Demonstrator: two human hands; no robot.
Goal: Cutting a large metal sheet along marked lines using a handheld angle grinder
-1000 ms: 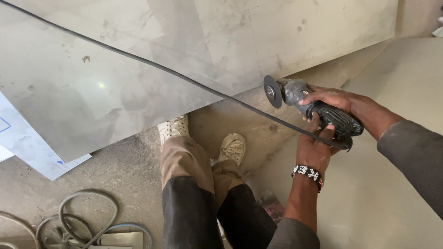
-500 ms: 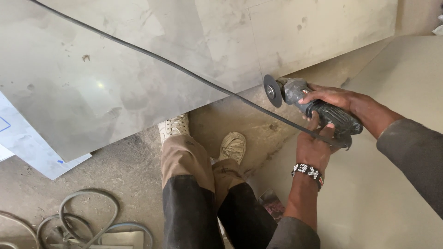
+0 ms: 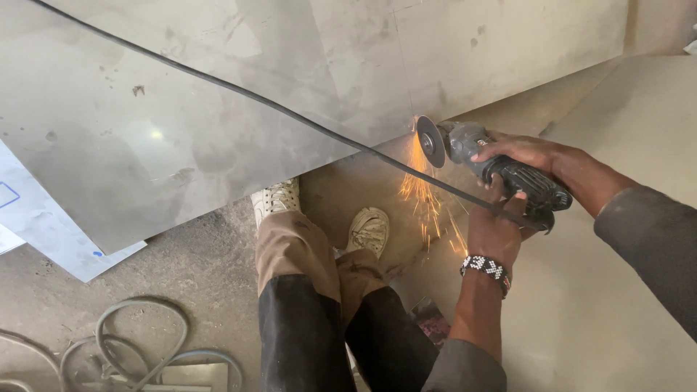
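Gripping the grey-bodied angle grinder with the black handle in both hands, you now have its round disc touching the lower edge of the large dull-grey steel sheet, near that sheet's lower right corner. Half a second ago the disc hung just below the edge with nothing coming off it; now a fan of orange sparks drops from the contact point toward the concrete floor, so I judge the cut into the sheet has only just begun.

Your right hand is closed around the top of the grinder's body, fingers wrapped over it. Your left hand, with the black-and-white beaded bracelet at the wrist, is curled up under the rear of the handle and holds it from below.

The black power cable runs from the sheet's upper left corner diagonally across its face to the grinder's handle, passing close under the disc. Your 2 pale dusty shoes stand on the floor just below the sheet's lower edge, the right one near the falling sparks. Grey looped hoses lie by the floor's lower left corner, and a pale sheet with blue marks pokes out under the steel sheet's left edge.
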